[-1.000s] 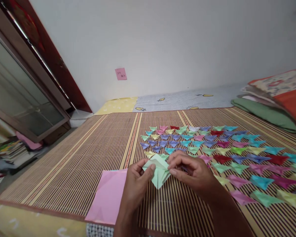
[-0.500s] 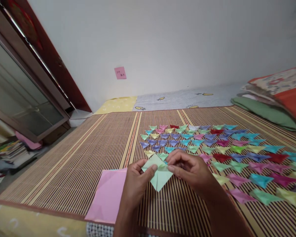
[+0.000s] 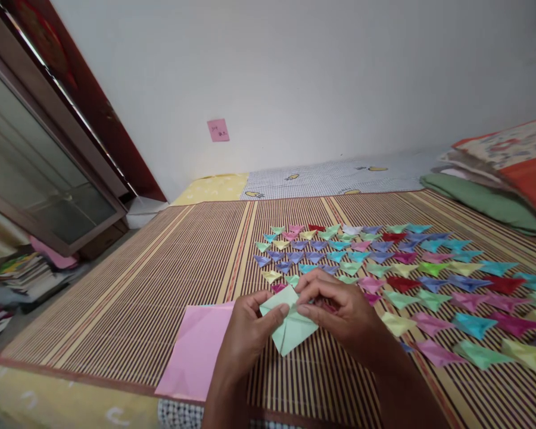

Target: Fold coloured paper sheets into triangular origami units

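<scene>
Fingers (image 3: 277, 314) of the left hand (image 3: 242, 335) and right hand (image 3: 343, 310) pinch a pale-green, diamond-shaped folded paper (image 3: 295, 331) above the brown-and-cream striped mat (image 3: 138, 286) — seemingly mid-fold; the next move likely calls for firm creasing.

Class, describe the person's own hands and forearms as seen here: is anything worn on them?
The left hand and right hand are both bare, with no gloves. No rings show on the visible fingers. Both forearms are uncovered down to the picture's lower edge: no sleeve, watch or bracelet can be seen.
</scene>
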The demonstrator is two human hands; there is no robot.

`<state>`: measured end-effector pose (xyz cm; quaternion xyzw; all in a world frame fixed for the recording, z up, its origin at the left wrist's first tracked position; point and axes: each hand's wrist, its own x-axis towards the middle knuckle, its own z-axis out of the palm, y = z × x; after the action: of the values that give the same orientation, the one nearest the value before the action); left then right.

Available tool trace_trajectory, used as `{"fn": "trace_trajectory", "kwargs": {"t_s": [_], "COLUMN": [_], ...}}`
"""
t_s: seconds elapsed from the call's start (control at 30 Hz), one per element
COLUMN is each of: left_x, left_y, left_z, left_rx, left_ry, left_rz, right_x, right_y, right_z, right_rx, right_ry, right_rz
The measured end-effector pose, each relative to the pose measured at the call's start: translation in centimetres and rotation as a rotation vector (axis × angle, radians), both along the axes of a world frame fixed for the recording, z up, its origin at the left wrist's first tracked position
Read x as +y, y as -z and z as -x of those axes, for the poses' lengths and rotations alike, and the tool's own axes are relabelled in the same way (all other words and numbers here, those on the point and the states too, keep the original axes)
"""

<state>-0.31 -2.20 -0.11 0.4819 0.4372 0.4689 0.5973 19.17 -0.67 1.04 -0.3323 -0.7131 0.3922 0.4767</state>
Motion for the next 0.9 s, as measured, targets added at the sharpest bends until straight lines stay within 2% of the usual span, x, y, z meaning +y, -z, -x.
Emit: {"fn": "trace_trajectory", "kwargs": {"t_s": [0.27,0.5,0.67,0.9], "left_x": [-0.4,-0.4,-0.3,-0.4], "left_y": [-0.7,-1.1,-0.7,-0.7], "left_z": [0.4,-0.3,-0.5,-0.3], "left_rx": [0.066,0.032,0.003,0.034], "left_ry": [0.062,0.045,-0.007,0.004], "left_rz": [-0.08,-0.037,-0.048,-0.083], "right_x": [-0.2,-0.4,-0.5,-0.4], "right_y": [0.4,0.3,0.3,0.6], "right_z": [0.8,1.2,1.5,1.7], "right_rx": [0.044,0.067,0.084,0.119], "right_ry": [0.045,0.142,0.144,0.12], "right_rz": [0.074,0.09,0.085,0.144]}}
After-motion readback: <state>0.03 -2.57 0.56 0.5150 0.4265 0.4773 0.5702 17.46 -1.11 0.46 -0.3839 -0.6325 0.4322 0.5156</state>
